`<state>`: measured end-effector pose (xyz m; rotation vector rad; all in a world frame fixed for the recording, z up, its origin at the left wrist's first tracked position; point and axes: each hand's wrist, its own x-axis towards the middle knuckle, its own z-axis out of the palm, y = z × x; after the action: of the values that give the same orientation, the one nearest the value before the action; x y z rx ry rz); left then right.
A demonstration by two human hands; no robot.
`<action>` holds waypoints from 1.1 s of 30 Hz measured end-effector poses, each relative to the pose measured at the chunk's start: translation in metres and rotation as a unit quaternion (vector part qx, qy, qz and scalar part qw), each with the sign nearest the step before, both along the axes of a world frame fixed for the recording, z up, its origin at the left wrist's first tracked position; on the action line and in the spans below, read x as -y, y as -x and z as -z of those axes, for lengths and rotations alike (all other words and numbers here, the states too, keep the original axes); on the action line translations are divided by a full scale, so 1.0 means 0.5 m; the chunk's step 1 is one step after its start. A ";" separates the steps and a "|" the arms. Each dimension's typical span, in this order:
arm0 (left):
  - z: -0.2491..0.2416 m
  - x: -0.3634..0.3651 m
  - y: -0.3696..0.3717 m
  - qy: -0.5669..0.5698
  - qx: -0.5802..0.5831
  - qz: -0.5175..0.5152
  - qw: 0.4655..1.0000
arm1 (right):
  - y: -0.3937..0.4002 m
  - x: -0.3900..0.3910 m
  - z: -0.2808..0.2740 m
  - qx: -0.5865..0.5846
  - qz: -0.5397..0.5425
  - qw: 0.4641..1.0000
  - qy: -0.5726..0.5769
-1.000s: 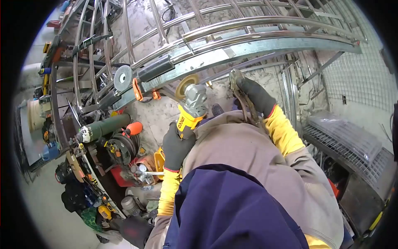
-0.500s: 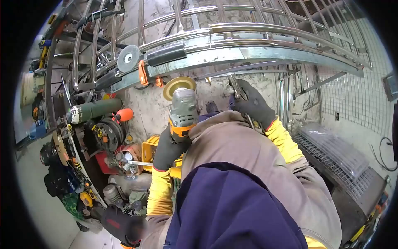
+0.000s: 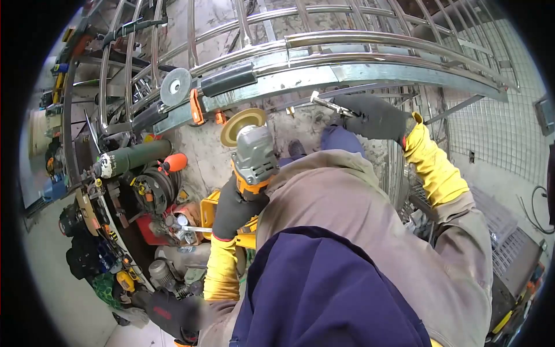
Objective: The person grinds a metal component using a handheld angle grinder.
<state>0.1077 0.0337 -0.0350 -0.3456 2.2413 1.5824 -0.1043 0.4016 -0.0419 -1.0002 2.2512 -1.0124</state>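
Observation:
My left hand [image 3: 236, 211], in a dark glove with a yellow sleeve, is wrapped round an angle grinder [image 3: 254, 153] with a grey head and orange-and-black body. A tan disc [image 3: 230, 128] on the grinder faces the bench rail, apart from it. My right hand [image 3: 376, 118], also gloved, is closed round shiny metal pliers [image 3: 332, 105], which look like locking pliers. Their jaw end points left, just below the rail; the handles are mostly hidden by the glove.
A polished tube frame [image 3: 370, 39] lies on the steel rail [image 3: 312, 77], beside a grey disc [image 3: 176, 87] and an orange clamp [image 3: 196, 107]. To the left are a green cylinder [image 3: 136, 157], coiled hose and a yellow crate [image 3: 208, 208]. Wire mesh [image 3: 491, 136] stands right.
My right hand has swung up and to the right with the pliers, away from my body toward the rail. The grinder in my left hand has shifted slightly left and tilted.

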 end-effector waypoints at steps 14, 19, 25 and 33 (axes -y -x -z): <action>-0.001 -0.068 0.035 0.287 -0.026 -0.032 0.957 | 0.083 -0.009 0.016 -0.105 -0.023 0.987 -0.122; -0.011 -0.075 0.045 0.271 -0.015 -0.047 0.961 | 0.076 0.011 -0.011 -0.118 0.013 0.983 -0.139; -0.031 -0.079 0.026 0.223 0.002 -0.100 0.970 | 0.072 0.065 -0.059 -0.166 -0.016 0.974 -0.152; -0.001 -0.078 -0.015 0.205 -0.029 -0.164 0.964 | 0.104 0.119 -0.100 -0.239 -0.069 0.955 -0.163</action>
<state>0.1153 0.0727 -0.0343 -0.8306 2.6611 1.2650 -0.1561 0.3421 0.0083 -1.3319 2.5657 -0.3382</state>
